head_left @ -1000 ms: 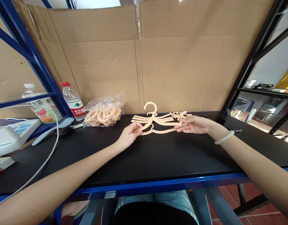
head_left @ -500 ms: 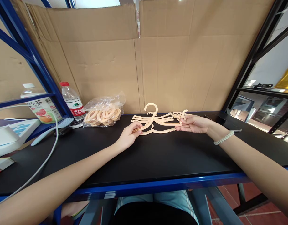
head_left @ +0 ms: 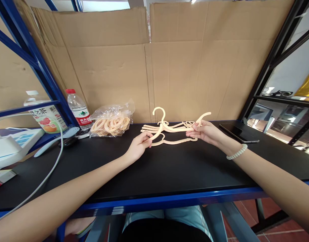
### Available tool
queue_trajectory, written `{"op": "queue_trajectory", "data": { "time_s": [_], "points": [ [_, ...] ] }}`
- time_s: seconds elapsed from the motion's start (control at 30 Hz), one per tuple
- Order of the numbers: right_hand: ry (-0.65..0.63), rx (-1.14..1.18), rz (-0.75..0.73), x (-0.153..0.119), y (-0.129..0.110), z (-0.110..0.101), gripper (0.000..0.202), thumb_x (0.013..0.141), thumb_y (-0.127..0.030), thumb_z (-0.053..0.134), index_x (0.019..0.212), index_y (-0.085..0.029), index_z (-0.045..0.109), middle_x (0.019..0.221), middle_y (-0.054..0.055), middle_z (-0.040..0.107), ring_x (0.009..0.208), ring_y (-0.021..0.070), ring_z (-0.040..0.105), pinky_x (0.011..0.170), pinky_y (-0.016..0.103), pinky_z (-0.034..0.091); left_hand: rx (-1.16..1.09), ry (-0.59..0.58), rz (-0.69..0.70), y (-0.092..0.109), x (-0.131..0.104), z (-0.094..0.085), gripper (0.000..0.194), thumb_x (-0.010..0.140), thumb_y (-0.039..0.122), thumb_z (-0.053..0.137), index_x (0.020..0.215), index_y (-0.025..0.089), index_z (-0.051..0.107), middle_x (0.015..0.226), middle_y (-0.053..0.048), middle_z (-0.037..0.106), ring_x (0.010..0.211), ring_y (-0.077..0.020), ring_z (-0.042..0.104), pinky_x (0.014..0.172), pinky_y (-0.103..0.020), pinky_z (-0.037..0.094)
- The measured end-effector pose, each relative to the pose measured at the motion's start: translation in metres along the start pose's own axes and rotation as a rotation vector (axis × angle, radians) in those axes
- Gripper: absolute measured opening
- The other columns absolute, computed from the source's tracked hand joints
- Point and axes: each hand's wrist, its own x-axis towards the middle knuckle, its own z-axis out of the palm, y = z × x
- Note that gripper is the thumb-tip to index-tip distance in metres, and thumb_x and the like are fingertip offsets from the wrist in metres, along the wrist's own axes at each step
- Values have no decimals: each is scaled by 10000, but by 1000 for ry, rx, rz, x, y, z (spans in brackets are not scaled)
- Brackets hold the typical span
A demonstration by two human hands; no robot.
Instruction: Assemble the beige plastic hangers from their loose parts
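A cream clothes hanger [head_left: 176,129] is held up above the black tabletop, its hook pointing upward. My left hand [head_left: 137,147] pinches its left arm between thumb and fingers. At the other end, my right hand [head_left: 208,133] is closed around a curved cream hanger piece [head_left: 204,116] that sticks up past the thumb; whether it is joined to the hanger's arm is hidden by the fingers. Just below, another cream hanger [head_left: 175,142] lies on the table. Behind the held one are more hanger arms [head_left: 147,128] and a small heap of cream pieces [head_left: 187,124].
Left of the hangers lies a clear plastic bag [head_left: 111,121] of cream rings. Beyond it are a red-capped water bottle [head_left: 79,112], a hairbrush [head_left: 57,139] and a white cable [head_left: 59,154]. A phone [head_left: 237,132] rests at right. Cardboard [head_left: 179,67] walls the back.
A curved piece now stands up out of my right hand. The held hanger has risen and tilted slightly, and my right hand has shifted a little right. My left hand keeps its hold.
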Motion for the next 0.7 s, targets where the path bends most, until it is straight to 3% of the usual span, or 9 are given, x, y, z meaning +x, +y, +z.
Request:
{"op": "queue_trajectory", "data": {
  "time_s": [0.2, 0.33, 0.43, 0.53, 0.7],
  "points": [
    [-1, 28, -149, 3, 6, -1, 153, 743, -180, 717, 787, -179, 570, 780, 20, 633, 770, 164, 656, 713, 291, 557, -30, 24, -14, 7, 3, -5, 171, 716, 309, 555, 827, 188, 508, 546, 53, 470, 448, -80, 307, 444, -223, 215],
    [36, 92, -222, 7, -1, -17, 263, 633, -205, 771, 852, -214, 627, 680, -36, 559, 638, 99, 543, 630, 234, 499, 18, -1, -16, 15, 5, -14, 150, 724, 291, 551, 830, 194, 510, 564, 52, 473, 430, -72, 285, 424, -216, 196],
    [5, 72, -187, 11, -11, -34, 220, 648, -284, 765, 807, -213, 630, 651, -31, 536, 591, 99, 496, 630, 257, 486, 54, -25, -42, 21, 7, -22, 140, 751, 296, 540, 836, 195, 494, 536, 67, 403, 412, -69, 267, 415, -208, 195],
    [9, -53, -197, 10, -20, -49, 250, 638, -341, 796, 760, -203, 627, 650, -22, 548, 617, 104, 513, 643, 260, 478, 203, -74, -34, 25, 8, -32, 158, 801, 339, 528, 858, 201, 477, 530, 74, 370, 414, -82, 308, 428, -211, 225],
    [-123, -508, -95, 4, -26, -59, 348, 581, -396, 827, 756, -158, 644, 722, 37, 643, 669, 143, 585, 649, 281, 493, 699, -175, 179, 33, 2, -43, 109, 875, 328, 448, 888, 219, 448, 601, 41, 470, 546, -148, 457, 538, -248, 306]
  ]
}}
